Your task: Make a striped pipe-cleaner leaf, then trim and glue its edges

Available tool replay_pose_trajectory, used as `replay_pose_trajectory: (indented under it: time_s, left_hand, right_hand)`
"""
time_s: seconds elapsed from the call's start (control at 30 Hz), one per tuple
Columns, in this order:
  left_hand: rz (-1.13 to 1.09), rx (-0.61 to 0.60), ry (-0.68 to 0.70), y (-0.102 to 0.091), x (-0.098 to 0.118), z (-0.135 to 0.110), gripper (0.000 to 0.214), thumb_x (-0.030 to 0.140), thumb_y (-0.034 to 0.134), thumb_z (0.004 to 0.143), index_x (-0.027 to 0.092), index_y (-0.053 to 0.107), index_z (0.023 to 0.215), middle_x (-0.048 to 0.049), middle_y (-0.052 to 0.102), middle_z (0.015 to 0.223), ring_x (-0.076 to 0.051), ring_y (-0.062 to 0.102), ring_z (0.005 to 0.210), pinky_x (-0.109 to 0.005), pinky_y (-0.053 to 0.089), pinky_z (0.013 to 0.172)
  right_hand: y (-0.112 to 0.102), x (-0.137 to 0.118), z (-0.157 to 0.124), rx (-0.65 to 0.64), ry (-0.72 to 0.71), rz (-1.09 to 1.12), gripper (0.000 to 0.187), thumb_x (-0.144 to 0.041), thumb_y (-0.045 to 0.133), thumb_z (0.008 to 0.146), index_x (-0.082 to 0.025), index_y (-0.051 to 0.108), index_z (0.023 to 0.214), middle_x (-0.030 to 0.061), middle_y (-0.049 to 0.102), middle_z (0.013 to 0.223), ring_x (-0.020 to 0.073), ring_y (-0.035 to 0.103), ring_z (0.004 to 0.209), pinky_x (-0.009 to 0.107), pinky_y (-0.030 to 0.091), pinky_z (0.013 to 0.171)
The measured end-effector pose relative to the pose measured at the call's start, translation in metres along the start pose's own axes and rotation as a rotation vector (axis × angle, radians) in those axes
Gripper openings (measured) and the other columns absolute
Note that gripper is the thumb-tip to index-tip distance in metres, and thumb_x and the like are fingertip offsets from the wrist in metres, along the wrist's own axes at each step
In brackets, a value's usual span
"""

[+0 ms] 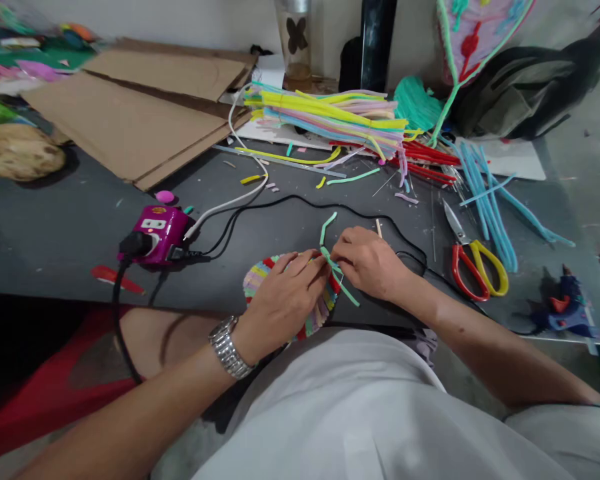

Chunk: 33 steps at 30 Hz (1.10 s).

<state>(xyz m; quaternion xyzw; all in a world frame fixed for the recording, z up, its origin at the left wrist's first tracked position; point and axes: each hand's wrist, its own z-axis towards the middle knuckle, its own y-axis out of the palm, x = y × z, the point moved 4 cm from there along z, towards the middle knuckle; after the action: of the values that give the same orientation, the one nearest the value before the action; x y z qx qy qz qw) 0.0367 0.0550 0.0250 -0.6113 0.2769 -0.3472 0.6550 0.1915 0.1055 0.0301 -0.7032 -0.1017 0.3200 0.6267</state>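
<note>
My left hand (285,300) lies over a round, many-coloured woven piece (257,275) at the near edge of the dark table (55,233), its fingertips pinched at the piece's upper right. My right hand (367,261) is closed in a pinch on a mint-green pipe cleaner (327,230). The pipe cleaner bends up above the fingers and its other end sticks out below toward the right. A metal watch sits on my left wrist.
Red-and-yellow scissors (475,263) and a blue glue gun (567,310) lie to the right. A magenta power strip (157,233) with cables sits left. A heap of coloured pipe cleaners (330,117), blue ones (490,200) and cardboard sheets (130,113) fill the back.
</note>
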Motion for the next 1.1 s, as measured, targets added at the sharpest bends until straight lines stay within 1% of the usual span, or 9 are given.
replay_pose_trajectory:
  time_s: [0.13, 0.3, 0.43, 0.57, 0.73, 0.83, 0.9, 1.0, 1.1]
  left_hand:
    - [-0.003, 0.033, 0.014, 0.000, -0.003, -0.001, 0.033, 0.015, 0.051, 0.101, 0.006, 0.062, 0.131, -0.0172, 0.061, 0.140, -0.033, 0.048, 0.137, -0.048, 0.045, 0.111]
    - [-0.020, 0.087, 0.052, 0.005, -0.007, -0.005, 0.033, 0.018, 0.052, 0.102, 0.006, 0.062, 0.132, -0.0160, 0.065, 0.137, -0.032, 0.053, 0.132, -0.048, 0.046, 0.108]
    - [-0.023, 0.123, 0.070, 0.006, -0.010, -0.007, 0.035, 0.019, 0.052, 0.103, 0.005, 0.060, 0.133, -0.0157, 0.065, 0.138, -0.033, 0.053, 0.132, -0.049, 0.045, 0.108]
    - [-0.037, 0.117, 0.063, 0.001, -0.012, -0.006, 0.033, 0.020, 0.049, 0.104, 0.008, 0.060, 0.133, -0.0124, 0.067, 0.136, -0.032, 0.054, 0.131, -0.048, 0.045, 0.107]
    - [-0.015, 0.017, 0.053, -0.008, -0.012, -0.003, 0.033, 0.018, 0.044, 0.106, 0.010, 0.057, 0.136, -0.0113, 0.063, 0.141, -0.032, 0.052, 0.134, -0.050, 0.044, 0.109]
    - [-0.002, 0.007, 0.064, -0.011, -0.011, -0.003, 0.029, 0.017, 0.044, 0.106, 0.011, 0.060, 0.129, -0.0116, 0.062, 0.141, -0.032, 0.051, 0.134, -0.050, 0.043, 0.110]
    - [0.002, 0.003, 0.072, -0.009, -0.012, -0.002, 0.027, 0.017, 0.045, 0.106, 0.011, 0.063, 0.124, -0.0120, 0.062, 0.141, -0.031, 0.051, 0.134, -0.050, 0.043, 0.110]
    - [-0.007, 0.048, 0.095, -0.006, -0.012, -0.001, 0.023, 0.018, 0.048, 0.104, 0.011, 0.066, 0.116, -0.0126, 0.065, 0.135, -0.031, 0.053, 0.130, -0.048, 0.044, 0.108]
    - [-0.018, 0.058, 0.094, -0.005, -0.012, 0.001, 0.021, 0.019, 0.049, 0.104, 0.011, 0.067, 0.113, -0.0123, 0.065, 0.132, -0.030, 0.054, 0.126, -0.048, 0.044, 0.108]
  right_hand:
    - [0.005, -0.001, -0.003, 0.010, -0.045, -0.036, 0.023, -0.011, 0.052, 0.091, -0.016, 0.074, 0.092, 0.0097, 0.064, 0.091, 0.0222, 0.051, 0.086, 0.033, 0.034, 0.077]
    - [0.007, 0.002, -0.005, 0.039, -0.099, -0.053, 0.024, -0.012, 0.052, 0.092, -0.017, 0.074, 0.100, 0.0086, 0.063, 0.091, 0.0221, 0.050, 0.086, 0.033, 0.032, 0.075]
    - [0.007, 0.003, -0.005, 0.056, -0.187, -0.122, 0.019, -0.016, 0.055, 0.095, -0.019, 0.073, 0.093, 0.0085, 0.064, 0.093, 0.0217, 0.047, 0.085, 0.034, 0.028, 0.073]
    - [0.005, 0.000, -0.005, 0.084, -0.283, -0.221, 0.022, -0.019, 0.051, 0.100, -0.020, 0.071, 0.090, 0.0084, 0.064, 0.091, 0.0218, 0.044, 0.083, 0.036, 0.024, 0.071]
    - [0.001, -0.001, -0.005, 0.115, -0.384, -0.286, 0.028, -0.018, 0.047, 0.102, -0.020, 0.068, 0.084, 0.0074, 0.060, 0.084, 0.0218, 0.042, 0.081, 0.037, 0.024, 0.072]
    - [0.002, 0.002, -0.005, 0.109, -0.391, -0.261, 0.026, -0.016, 0.049, 0.100, -0.019, 0.068, 0.084, 0.0072, 0.060, 0.084, 0.0210, 0.042, 0.081, 0.037, 0.024, 0.072]
    - [0.003, 0.004, -0.006, 0.111, -0.386, -0.223, 0.025, -0.014, 0.050, 0.099, -0.019, 0.070, 0.086, 0.0075, 0.062, 0.087, 0.0205, 0.043, 0.082, 0.036, 0.024, 0.072]
    - [0.005, 0.006, -0.005, 0.115, -0.376, -0.176, 0.022, -0.014, 0.051, 0.098, -0.018, 0.072, 0.091, 0.0083, 0.064, 0.093, 0.0203, 0.046, 0.085, 0.036, 0.026, 0.073]
    - [0.005, 0.008, -0.005, 0.116, -0.347, -0.145, 0.021, -0.013, 0.053, 0.097, -0.019, 0.073, 0.092, 0.0079, 0.066, 0.095, 0.0204, 0.049, 0.086, 0.035, 0.027, 0.073]
